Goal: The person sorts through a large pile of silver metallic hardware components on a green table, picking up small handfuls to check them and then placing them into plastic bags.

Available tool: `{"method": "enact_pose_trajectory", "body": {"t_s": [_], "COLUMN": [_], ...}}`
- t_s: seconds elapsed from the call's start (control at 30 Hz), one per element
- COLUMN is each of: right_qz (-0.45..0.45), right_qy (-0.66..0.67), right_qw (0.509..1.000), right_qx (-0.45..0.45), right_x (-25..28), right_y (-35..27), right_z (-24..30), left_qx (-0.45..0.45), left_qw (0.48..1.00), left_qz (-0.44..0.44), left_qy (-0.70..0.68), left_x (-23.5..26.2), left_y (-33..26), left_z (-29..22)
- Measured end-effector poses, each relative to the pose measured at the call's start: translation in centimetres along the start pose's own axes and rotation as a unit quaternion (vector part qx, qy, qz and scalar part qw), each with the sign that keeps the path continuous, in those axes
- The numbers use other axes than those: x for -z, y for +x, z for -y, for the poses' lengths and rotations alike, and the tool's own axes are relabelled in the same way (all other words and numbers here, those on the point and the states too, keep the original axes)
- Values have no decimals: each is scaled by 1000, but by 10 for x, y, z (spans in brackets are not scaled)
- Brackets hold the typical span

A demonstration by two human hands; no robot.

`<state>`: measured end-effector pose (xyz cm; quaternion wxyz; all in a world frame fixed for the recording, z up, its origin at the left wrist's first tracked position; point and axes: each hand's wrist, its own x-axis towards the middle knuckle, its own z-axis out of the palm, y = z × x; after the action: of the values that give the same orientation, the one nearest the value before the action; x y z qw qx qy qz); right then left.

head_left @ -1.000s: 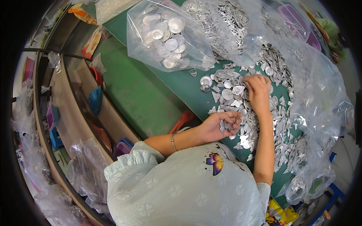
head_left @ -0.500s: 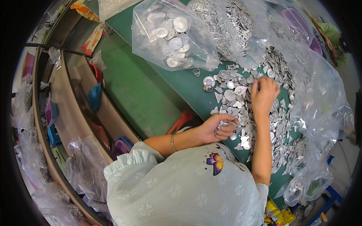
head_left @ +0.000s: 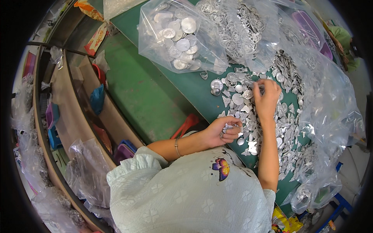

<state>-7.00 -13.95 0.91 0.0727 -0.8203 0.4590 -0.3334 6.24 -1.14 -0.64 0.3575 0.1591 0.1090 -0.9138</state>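
My left hand (head_left: 223,132) is curled at the table's near edge, palm turned up, around several small silver-coloured metal pieces (head_left: 227,127). Over the heap of flat silver metal pieces (head_left: 237,99) is my right hand (head_left: 267,98), thumb and fingers bent toward each other at the heap's upper part. What its fingertips pinch, if anything, is blurred and too small to name. The heap mixes round discs, leaf-like and pointed shapes, spread over the green tabletop (head_left: 182,83).
A clear plastic bag (head_left: 155,50) of round silver discs lies at the far left of the table, beside another bag (head_left: 239,35) of openwork pieces. Clear plastic sheeting (head_left: 330,105) covers the right side. Brown shelving (head_left: 72,105) with bins stands left. Another person (head_left: 342,42) is at far right.
My right hand has shifted slightly left over the heap, its fingers drawing nearer its upper left part. My left hand stays almost in place, still curled around the pieces.
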Motion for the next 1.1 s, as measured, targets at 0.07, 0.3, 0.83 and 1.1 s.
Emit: {"method": "enact_pose_trajectory", "body": {"t_s": [0.07,0.3,0.83,1.1], "right_qz": [-27,61,93,41], "right_qy": [151,56,29,171], "right_qw": [981,984,995,965], "right_qx": [-118,-158,-13,-194], "right_x": [2,-35,-39,10], "right_y": [2,32,40,8], "right_z": [0,-6,3,-19], "left_qx": [0,-13,-28,-20], "left_qw": [1000,999,999,1000], "left_qz": [8,18,8,16], "left_qy": [1,26,25,16], "left_x": [0,-4,2,-2], "left_y": [-1,1,-1,3], "left_z": [-2,1,3,3]}}
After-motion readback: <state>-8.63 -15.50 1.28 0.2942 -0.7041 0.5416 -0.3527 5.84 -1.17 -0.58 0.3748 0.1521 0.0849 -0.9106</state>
